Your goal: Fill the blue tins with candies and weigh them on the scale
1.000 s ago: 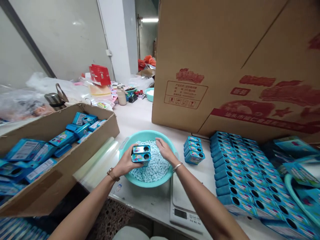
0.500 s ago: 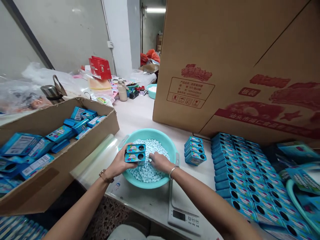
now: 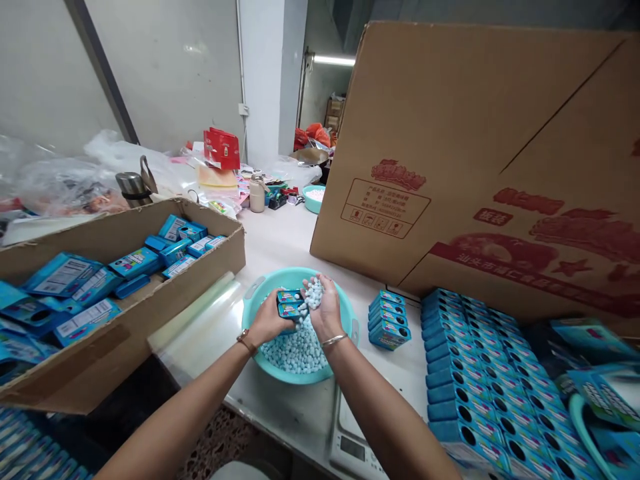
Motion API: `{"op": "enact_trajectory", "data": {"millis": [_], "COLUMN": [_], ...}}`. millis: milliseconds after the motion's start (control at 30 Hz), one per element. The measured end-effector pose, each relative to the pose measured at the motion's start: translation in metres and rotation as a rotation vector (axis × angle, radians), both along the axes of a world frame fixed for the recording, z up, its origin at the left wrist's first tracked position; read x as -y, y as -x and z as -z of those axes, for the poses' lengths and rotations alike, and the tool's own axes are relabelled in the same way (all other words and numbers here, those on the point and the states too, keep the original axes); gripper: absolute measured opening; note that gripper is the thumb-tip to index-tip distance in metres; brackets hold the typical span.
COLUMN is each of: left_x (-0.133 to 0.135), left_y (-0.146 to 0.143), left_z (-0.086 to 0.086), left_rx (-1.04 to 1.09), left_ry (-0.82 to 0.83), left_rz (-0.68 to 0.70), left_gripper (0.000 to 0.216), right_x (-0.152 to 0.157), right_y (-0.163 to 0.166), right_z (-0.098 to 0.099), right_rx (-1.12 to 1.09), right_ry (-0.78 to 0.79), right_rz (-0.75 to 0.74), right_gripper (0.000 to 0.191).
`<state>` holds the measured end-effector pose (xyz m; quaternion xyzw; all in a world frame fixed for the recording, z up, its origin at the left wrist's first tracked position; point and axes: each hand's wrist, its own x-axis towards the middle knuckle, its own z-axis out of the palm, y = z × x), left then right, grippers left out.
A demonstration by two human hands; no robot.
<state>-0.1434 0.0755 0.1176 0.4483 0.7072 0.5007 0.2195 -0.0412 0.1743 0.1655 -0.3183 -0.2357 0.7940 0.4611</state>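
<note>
My left hand (image 3: 269,323) is closed around two small blue candy boxes (image 3: 289,311), stacked one against the other with their round-holed ends facing up. Cupped beside them, my right hand (image 3: 328,312) holds a heap of pale blue candies (image 3: 314,292). Some of these candies spill off the palm at the boxes' right ends, where the holes are partly covered. Both hands are above a turquoise basin (image 3: 296,379) filled with loose candies (image 3: 295,355).
A digital scale (image 3: 350,445) lies under my right forearm. Several blue boxes (image 3: 389,327) stand right of the basin, beside long rows of holed boxes (image 3: 480,393). A large carton (image 3: 450,167) rises behind. An open cardboard box (image 3: 125,320) at left contains more blue boxes.
My right hand has risen from the candies in the basin and turned palm up with a handful, beside the boxes. The left hand still holds both boxes. The view has shifted slightly.
</note>
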Motion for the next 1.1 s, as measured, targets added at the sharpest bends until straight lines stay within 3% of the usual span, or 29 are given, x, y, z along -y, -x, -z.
{"op": "enact_trajectory", "data": {"millis": [133,333,467,567,667,867,967,1100], "left_x": [-0.001,0.004,0.007,0.007,0.004,0.001,0.001,0.001], "left_y": [-0.003,0.004,0.008,0.005,0.000,0.000,0.002,0.006], "left_z": [-0.004,-0.008,-0.010,-0.012,-0.014,-0.018,-0.018,-0.018], "left_rx": [-0.048,0.017,0.168,0.298,0.333,0.150,0.078,-0.028], "left_ry": [-0.015,-0.068,-0.068,-0.070,-0.039,0.022,0.035,0.036], "left_rz": [0.065,0.173,0.157,0.158,0.183,0.209,0.204,0.159], "left_gripper": [0.079,0.078,0.078,0.079,0.079,0.076,0.075,0.072], "right_x": [-0.003,-0.027,-0.033,-0.022,-0.005,0.002,0.007,0.020], "right_y": [0.004,-0.015,-0.027,-0.027,-0.021,-0.012,-0.009,-0.008], "right_z": [-0.001,-0.001,0.016,0.031,0.039,0.041,0.043,0.044], "right_rx": [0.052,0.003,0.129,0.335,0.396,0.425,0.479,0.557], "right_ry": [-0.116,-0.080,-0.200,-0.378,-0.422,-0.376,-0.480,-0.702], "right_rz": [0.051,-0.089,-0.120,-0.123,-0.193,-0.170,-0.151,-0.157], "right_gripper": [0.022,0.019,0.022,0.037,0.049,0.054,0.046,0.050]}}
